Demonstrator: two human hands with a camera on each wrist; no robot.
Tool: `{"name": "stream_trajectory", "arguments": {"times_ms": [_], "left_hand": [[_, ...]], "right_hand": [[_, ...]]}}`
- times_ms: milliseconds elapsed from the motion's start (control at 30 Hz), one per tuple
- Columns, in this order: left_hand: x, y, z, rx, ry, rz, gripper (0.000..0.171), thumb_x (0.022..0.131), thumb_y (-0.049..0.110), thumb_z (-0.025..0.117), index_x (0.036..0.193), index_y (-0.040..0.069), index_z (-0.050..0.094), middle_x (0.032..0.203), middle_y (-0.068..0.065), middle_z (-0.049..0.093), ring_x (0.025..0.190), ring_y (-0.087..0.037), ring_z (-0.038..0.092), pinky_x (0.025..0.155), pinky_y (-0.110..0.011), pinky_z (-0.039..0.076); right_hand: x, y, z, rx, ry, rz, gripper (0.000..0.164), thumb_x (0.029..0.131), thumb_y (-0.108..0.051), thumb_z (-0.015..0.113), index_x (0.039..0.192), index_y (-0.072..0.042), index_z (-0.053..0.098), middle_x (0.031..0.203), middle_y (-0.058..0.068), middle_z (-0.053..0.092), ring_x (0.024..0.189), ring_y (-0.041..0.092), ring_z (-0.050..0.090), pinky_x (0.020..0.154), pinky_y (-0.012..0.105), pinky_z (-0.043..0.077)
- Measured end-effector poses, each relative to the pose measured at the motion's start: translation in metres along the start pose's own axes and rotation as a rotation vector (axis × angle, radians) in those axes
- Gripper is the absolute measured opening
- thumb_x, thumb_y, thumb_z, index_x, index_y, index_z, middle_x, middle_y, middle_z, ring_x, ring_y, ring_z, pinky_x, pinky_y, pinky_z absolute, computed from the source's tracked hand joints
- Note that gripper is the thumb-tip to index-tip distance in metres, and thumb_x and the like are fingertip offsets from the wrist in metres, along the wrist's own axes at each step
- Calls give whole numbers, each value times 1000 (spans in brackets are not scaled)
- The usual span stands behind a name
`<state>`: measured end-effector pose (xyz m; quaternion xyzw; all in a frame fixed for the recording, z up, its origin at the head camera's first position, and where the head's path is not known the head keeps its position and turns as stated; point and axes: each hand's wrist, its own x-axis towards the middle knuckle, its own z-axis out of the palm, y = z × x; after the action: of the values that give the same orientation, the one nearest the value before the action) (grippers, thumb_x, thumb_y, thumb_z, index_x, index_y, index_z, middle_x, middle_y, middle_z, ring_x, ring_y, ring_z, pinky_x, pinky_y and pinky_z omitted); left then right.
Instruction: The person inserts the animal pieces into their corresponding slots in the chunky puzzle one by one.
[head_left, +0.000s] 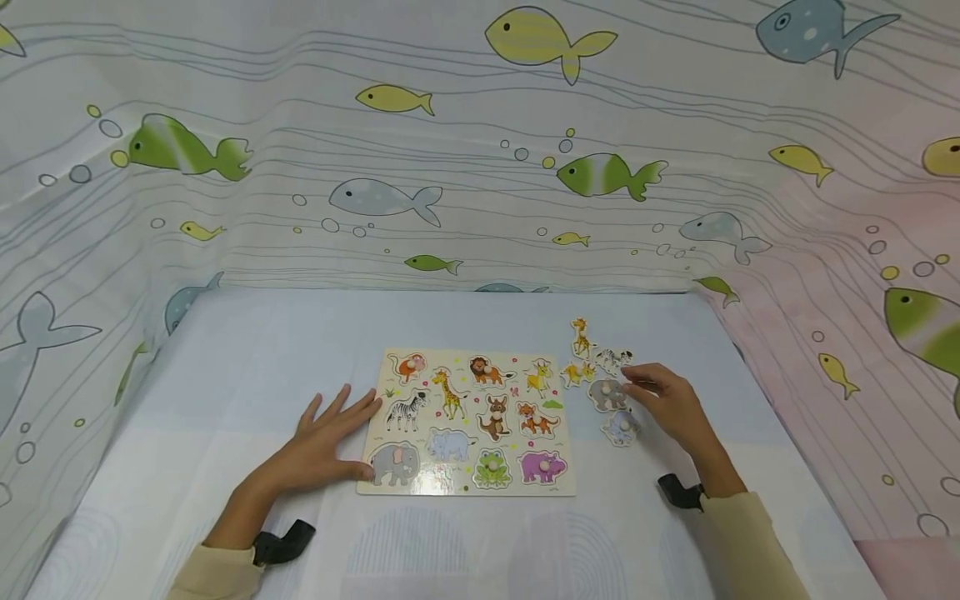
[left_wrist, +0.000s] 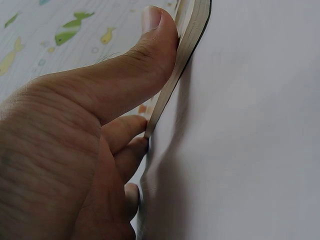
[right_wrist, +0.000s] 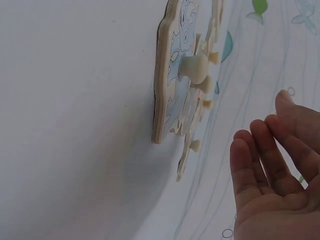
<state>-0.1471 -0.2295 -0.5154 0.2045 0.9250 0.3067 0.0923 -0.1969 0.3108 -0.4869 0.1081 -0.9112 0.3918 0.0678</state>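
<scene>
A wooden animal puzzle board [head_left: 566,479] lies flat on the table, with knobbed pieces such as the frog [head_left: 492,471] and the purple hippo [head_left: 542,468] set in it. My left hand [head_left: 318,446] rests along the board's left edge, fingers spread and thumb by the bottom-left corner; the left wrist view shows the thumb against the board's side [left_wrist: 192,32]. Just right of the loose elephant piece [head_left: 607,394], my right hand [head_left: 671,406] hovers with fingers lightly bent. Nothing shows between those fingers [right_wrist: 242,160] in the right wrist view.
Around the elephant lie other loose pieces: a giraffe [head_left: 580,337], a zebra [head_left: 615,359], a yellow horned animal [head_left: 577,373] and a blue animal [head_left: 620,428] with a round knob [right_wrist: 195,69]. A fish-print curtain [head_left: 465,150] stands behind the table [head_left: 262,350].
</scene>
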Motion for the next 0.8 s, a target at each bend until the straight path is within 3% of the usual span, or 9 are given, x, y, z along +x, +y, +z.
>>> {"name": "stream_trajectory", "arguments": {"times_ms": [267,400,533,800], "left_hand": [[0,0,2,-3,3,0,107,67,61,80,154,15,39,163,-12,31,153,-48,8,119,-66,-9],[1,0,2,1,3,-4,108,66,62,80,154,15,39,163,-12,31,153,-48,8,119,-66,-8],[0,0,2,7,0,-8,108,66,63,79,154,15,39,163,-12,31,153,-48,8,120,-66,-8],[0,0,0,7,0,0,107,67,62,80,154,15,39,163,-13,31,153,-49,8,119,-67,-8]], "right_hand": [[6,9,4,20,-66,72,34,94,-15,70,125,-2,66,123,15,67,115,33,64,88,4,46],[8,11,4,20,-116,136,36,95,-18,69,128,-6,65,128,13,65,119,33,63,94,27,55],[10,13,5,38,-144,161,37,95,-20,69,129,-7,65,129,13,65,120,36,63,98,51,53],[11,18,10,48,-179,146,38,93,-21,72,127,-6,66,128,13,66,120,36,63,98,48,54]]}}
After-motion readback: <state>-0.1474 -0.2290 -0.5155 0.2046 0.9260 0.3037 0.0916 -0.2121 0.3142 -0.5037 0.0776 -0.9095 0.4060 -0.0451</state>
